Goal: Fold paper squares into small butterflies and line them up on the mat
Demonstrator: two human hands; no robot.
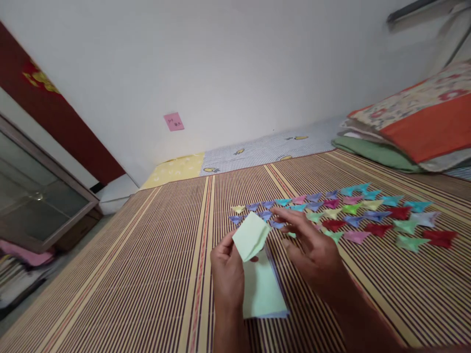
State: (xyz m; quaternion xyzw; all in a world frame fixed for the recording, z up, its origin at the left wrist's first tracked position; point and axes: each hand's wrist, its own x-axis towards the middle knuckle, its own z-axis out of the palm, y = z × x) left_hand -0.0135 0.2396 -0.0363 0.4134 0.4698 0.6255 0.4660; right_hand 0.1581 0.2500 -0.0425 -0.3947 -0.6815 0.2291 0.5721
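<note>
Between the thumb and fingers of my left hand [227, 264] is a pale green folded paper [250, 235], roughly a diamond with a loose flap at its right side. My right hand [312, 245] hovers just to the right of it, fingers apart and holding nothing. Below the folded paper lies a stack of paper sheets [263, 289], light green on top with a bluish edge beneath. Beyond my hands, several rows of small folded paper figures [333, 225] in many colours rest on the striped mat; my right hand hides some of them.
The striped mat [165, 255] covers the bed. Folded bedding [423, 122] is piled at the right by the white wall [235, 73]. A pink note [173, 121] is stuck on the wall. A glass-fronted cabinet [40, 186] stands at the left.
</note>
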